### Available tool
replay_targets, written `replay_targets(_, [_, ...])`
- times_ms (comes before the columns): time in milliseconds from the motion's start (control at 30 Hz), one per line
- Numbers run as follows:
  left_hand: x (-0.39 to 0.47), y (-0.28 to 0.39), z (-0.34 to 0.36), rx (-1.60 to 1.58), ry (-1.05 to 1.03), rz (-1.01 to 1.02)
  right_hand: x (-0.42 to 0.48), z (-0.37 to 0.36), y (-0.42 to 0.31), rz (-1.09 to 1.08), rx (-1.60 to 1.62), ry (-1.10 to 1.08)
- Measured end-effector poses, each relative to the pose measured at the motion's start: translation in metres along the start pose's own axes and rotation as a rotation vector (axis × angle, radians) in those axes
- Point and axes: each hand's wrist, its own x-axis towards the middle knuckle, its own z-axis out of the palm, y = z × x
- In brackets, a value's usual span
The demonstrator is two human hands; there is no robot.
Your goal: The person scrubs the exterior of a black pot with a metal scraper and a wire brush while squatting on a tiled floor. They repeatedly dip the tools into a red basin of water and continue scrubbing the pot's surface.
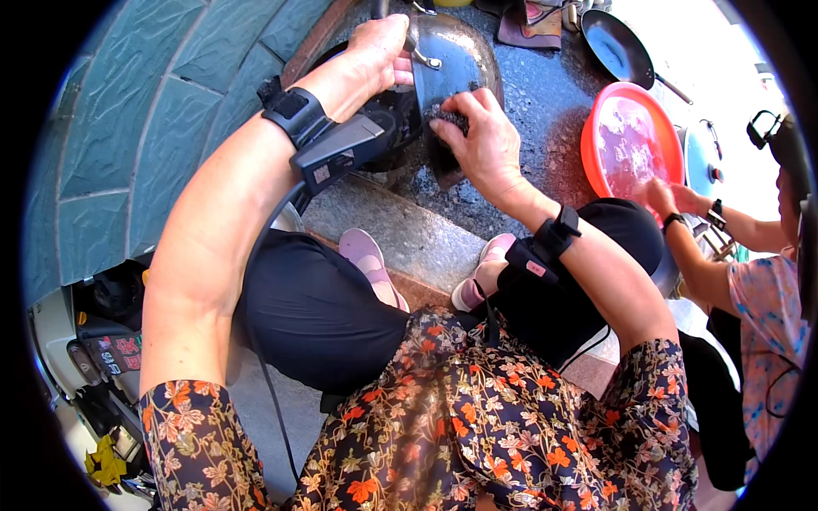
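Note:
A dark metal wok or pot (457,48) is tipped on its side before me, its outer face wet and shiny on top and dull below. My left hand (380,51) grips it by a dark side handle (409,43) on a metal bracket. Pinched between the thumb and fingers of my right hand (486,144) is a dark scouring pad (452,120), probably steel wool, pressed against the wok's side. Under my left wrist lies a black round pan or basin (399,118), partly hidden by the forearm.
To the right, a co-worker's hands (671,195) are in a red plastic basin (597,156) of sudsy water. A black frying pan (617,48) lies beyond, with a lidded vessel (700,156) nearby. Cloths (527,32) lie at the back. A tiled wall (166,121) bounds the left, above a stone step (409,220).

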Motion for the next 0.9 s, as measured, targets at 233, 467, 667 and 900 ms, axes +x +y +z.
replay_targets(233, [0.002, -0.005, 0.017, -0.082, 0.021, -0.015, 0.044, -0.011, 0.011, 0.081, -0.034, 0.133])
replay_targets(467, [-0.003, 0.0, 0.007, 0.001, -0.007, -0.024, -0.007, -0.004, 0.002, 0.142, 0.074, -0.007])
replay_targets(667, [-0.004, -0.004, 0.019, -0.026, -0.088, -0.013, 0.05, -0.021, 0.034, 0.289, 0.116, 0.12])
replay_targets(900, [-0.006, -0.008, 0.016, -0.017, -0.023, 0.03, -0.002, -0.009, 0.015, 0.135, 0.089, 0.069])
